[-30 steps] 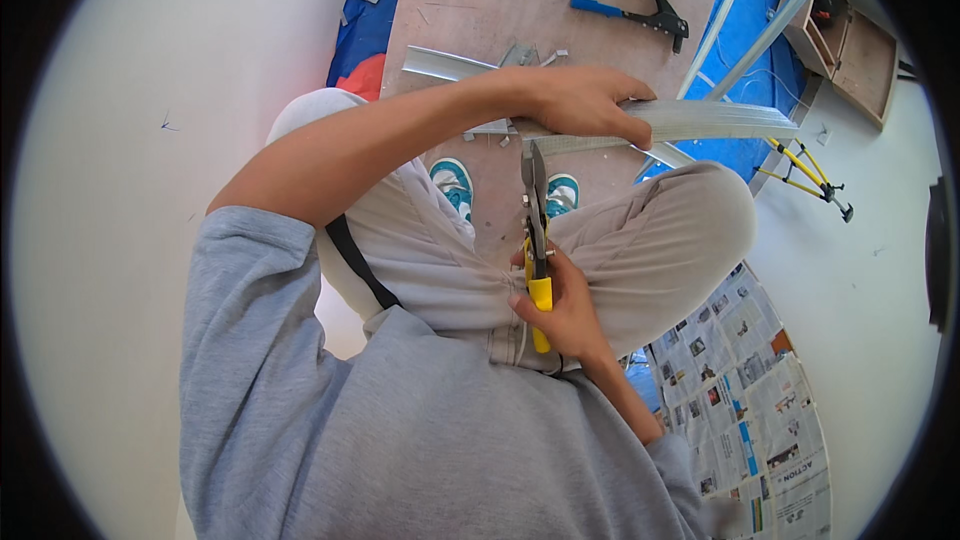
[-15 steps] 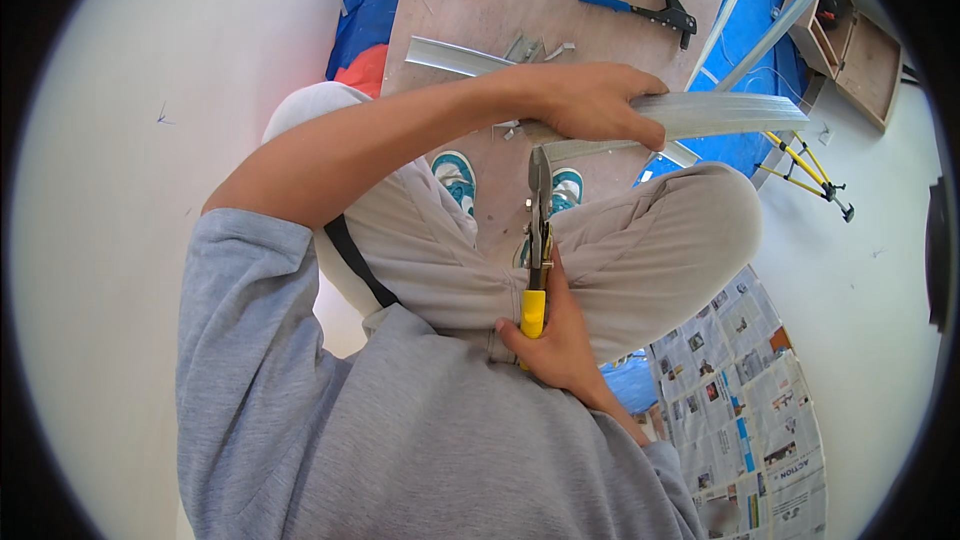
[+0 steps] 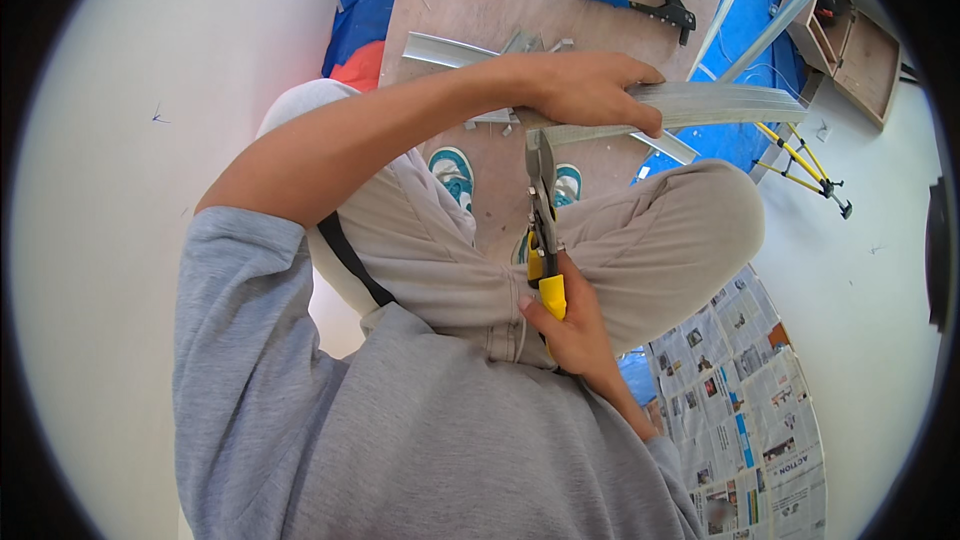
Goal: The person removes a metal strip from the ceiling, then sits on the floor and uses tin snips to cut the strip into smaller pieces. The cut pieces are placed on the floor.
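Channel (image 3: 722,105) is grasped by the left hand (image 3: 588,90), its long axis laid crosswise at upper right of the frame; its left end is met by snips (image 3: 543,208) gripped in the right hand (image 3: 580,332) below

Ribbed, shiny metal is seen on the channel (image 3: 730,104), dull metal and smooth plastic on the snips (image 3: 545,218).

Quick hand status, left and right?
Left hand: closed on the metal channel.
Right hand: closed around the yellow-handled snips.
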A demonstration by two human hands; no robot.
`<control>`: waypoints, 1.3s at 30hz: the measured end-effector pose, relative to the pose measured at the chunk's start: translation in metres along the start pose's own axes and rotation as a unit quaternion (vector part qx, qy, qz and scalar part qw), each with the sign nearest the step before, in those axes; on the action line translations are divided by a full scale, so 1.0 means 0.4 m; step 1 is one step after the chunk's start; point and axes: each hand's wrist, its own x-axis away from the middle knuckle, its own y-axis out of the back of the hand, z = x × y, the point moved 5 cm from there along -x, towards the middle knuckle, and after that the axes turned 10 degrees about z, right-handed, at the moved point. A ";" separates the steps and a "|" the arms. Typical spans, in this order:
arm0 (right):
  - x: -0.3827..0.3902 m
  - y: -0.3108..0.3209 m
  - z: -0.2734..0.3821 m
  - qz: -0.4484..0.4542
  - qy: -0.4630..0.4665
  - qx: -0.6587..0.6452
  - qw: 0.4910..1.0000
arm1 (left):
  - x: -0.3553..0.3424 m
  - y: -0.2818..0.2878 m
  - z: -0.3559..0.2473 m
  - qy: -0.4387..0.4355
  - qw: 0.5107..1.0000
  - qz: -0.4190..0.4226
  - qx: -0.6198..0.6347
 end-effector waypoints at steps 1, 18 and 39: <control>-0.003 0.001 0.001 -0.011 -0.003 0.013 1.000 | 0.001 -0.001 -0.001 -0.003 1.000 0.001 -0.002; -0.038 0.017 -0.057 0.039 0.022 0.074 0.996 | -0.012 -0.031 -0.004 -0.030 0.997 0.042 0.056; -0.035 -0.002 -0.022 0.023 0.030 0.005 0.999 | 0.017 -0.003 -0.063 -0.024 1.000 0.007 -0.015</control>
